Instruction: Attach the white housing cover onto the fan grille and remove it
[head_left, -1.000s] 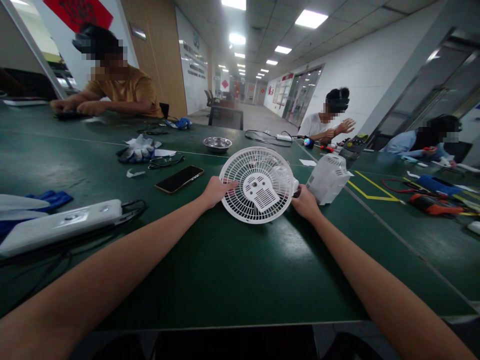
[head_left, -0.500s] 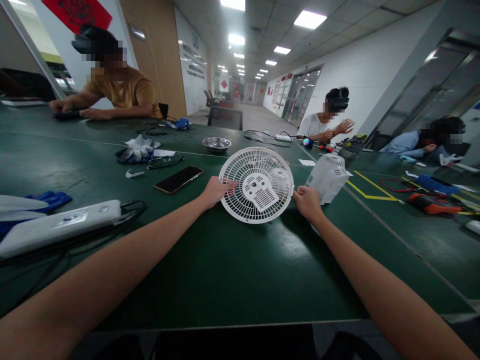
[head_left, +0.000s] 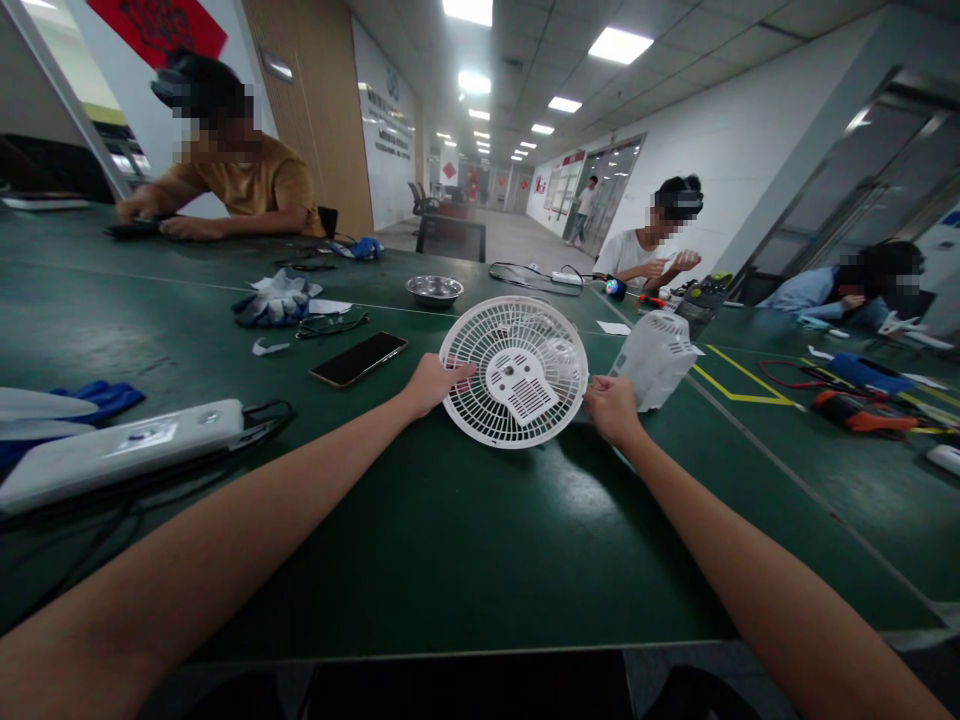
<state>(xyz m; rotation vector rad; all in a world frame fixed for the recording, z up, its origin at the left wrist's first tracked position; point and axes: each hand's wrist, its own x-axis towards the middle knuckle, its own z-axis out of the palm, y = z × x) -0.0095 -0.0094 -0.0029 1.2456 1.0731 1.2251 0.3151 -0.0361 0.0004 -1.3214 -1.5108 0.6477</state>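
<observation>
A round white fan grille (head_left: 525,425) stands tilted above the green table in front of me, its slotted centre plate facing my way. My left hand (head_left: 439,384) is closed on the grille's left rim, with the thumb lying over the bars. At the right edge, my right hand (head_left: 613,405) has its fingers pinched against the rim. Part of the fan's inside shows faintly through the bars. Just beyond my right hand stands a whitish plastic housing (head_left: 654,362) with slots at its top.
Left of the grille lie a phone (head_left: 358,360), gloves (head_left: 276,300) and a white power strip (head_left: 127,445). A metal bowl (head_left: 434,291) sits behind it. To the right are yellow tape (head_left: 742,397) and an orange-and-black tool (head_left: 862,412). Several people sit around the table.
My right hand has shifted its grip at the right rim, its fingers drawing into a pinch. My left hand and the grille stay nearly still. A person now appears by the far doors.
</observation>
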